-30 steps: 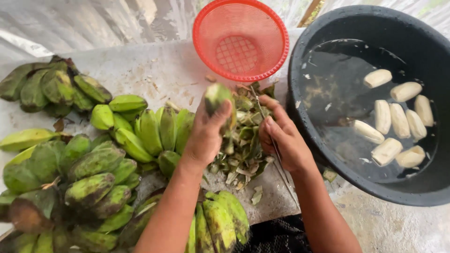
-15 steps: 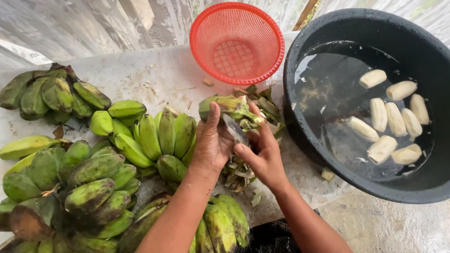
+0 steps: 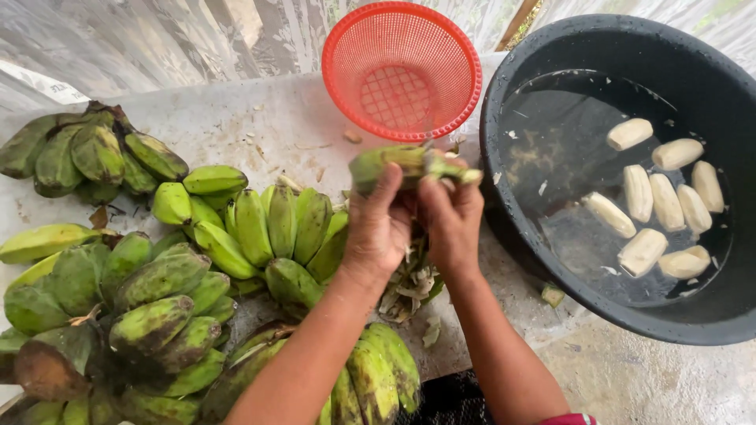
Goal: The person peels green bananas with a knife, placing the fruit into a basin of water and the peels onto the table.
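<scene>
A green banana (image 3: 391,164) is gripped above the peel scraps (image 3: 409,283) by the left hand (image 3: 379,224) and the right hand (image 3: 451,216), both closed on it. Eight peeled bananas (image 3: 665,201) float in the black basin (image 3: 551,260); many green bunches (image 3: 157,275) remain unpeeled.

Banana bunches (image 3: 157,267) lie left, basket (image 3: 402,71) behind, tub (image 3: 630,173) right holding peeled bananas (image 3: 665,205).

both forearms bare, no rings or watch visible (a red sleeve edge (image 3: 571,419) shows at the right elbow).
</scene>
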